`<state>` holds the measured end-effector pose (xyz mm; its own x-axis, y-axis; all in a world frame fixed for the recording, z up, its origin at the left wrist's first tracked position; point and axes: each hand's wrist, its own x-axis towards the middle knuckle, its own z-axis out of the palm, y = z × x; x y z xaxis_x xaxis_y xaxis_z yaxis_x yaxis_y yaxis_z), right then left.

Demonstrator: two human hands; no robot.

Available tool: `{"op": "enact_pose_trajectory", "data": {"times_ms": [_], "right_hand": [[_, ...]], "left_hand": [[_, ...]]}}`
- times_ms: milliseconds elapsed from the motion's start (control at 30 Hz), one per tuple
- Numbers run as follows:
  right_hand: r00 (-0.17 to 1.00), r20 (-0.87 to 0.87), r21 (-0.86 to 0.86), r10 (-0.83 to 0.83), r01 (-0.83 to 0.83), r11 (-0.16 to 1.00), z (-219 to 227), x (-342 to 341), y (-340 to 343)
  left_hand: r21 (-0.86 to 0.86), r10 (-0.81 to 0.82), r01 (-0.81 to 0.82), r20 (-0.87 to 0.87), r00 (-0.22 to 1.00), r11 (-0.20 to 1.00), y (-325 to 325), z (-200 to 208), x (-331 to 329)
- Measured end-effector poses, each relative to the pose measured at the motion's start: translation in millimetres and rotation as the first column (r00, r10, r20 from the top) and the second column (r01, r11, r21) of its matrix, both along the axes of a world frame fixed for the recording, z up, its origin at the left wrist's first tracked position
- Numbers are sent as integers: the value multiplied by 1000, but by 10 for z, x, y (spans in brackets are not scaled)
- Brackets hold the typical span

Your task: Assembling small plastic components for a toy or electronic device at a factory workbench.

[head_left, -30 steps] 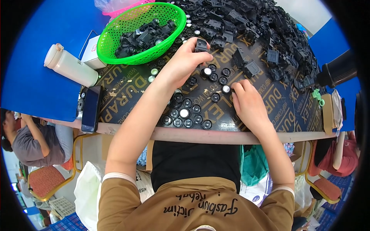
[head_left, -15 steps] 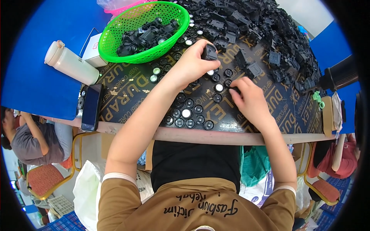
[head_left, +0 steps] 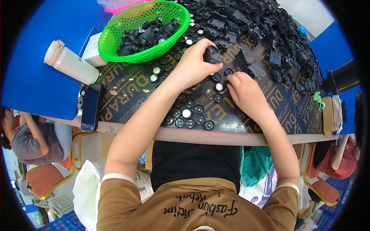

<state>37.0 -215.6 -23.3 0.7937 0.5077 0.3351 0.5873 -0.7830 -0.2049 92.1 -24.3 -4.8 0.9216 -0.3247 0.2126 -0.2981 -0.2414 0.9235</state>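
Note:
My left hand [head_left: 196, 63] is closed around a small black plastic toy-car part [head_left: 211, 54], holding it above the dark board. To its right, my right hand [head_left: 247, 91] rests low over the board, fingers curled together. Its fingertips are beside a black wheel with a silver hub [head_left: 219, 87], and what they pinch, if anything, is hidden. Another black wheel [head_left: 229, 72] lies just beyond those fingertips. Nearer to me lies a group of small black wheels [head_left: 189, 123], one of them with a white hub [head_left: 186, 113].
A green basket [head_left: 115, 57] with black wheeled parts stands at far left. A heap of black plastic parts [head_left: 285, 57] spreads over the far right. At the left are a white bottle [head_left: 71, 63] and a phone [head_left: 91, 107]. A dark cylinder [head_left: 341, 77] juts in from the right.
My right hand has moved slightly away from me and now covers the wheel its fingertips were beside. My left hand has shifted a little to the right, still holding the black part.

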Motion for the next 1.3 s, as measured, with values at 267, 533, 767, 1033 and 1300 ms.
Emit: {"op": "enact_pose_trajectory", "data": {"times_ms": [267, 533, 767, 1033, 1300], "right_hand": [[767, -417, 906, 488, 311, 286, 371, 264, -2], [823, -404, 884, 399, 239, 401, 272, 187, 166], [715, -413, 890, 565, 184, 417, 174, 241, 10], [676, -536, 821, 506, 276, 500, 177, 199, 53], [670, -535, 817, 515, 253, 519, 108, 189, 65]], "left_hand": [[175, 23, -88, 344, 939, 981, -29, -41, -44], [247, -41, -70, 418, 908, 966, -27, 28, -135], [406, -219, 11, 469, 855, 914, -22, 95, -217], [556, -285, -8, 438, 853, 831, -32, 81, -291], [613, -310, 11, 384, 870, 790, -53, 74, -294]]}}
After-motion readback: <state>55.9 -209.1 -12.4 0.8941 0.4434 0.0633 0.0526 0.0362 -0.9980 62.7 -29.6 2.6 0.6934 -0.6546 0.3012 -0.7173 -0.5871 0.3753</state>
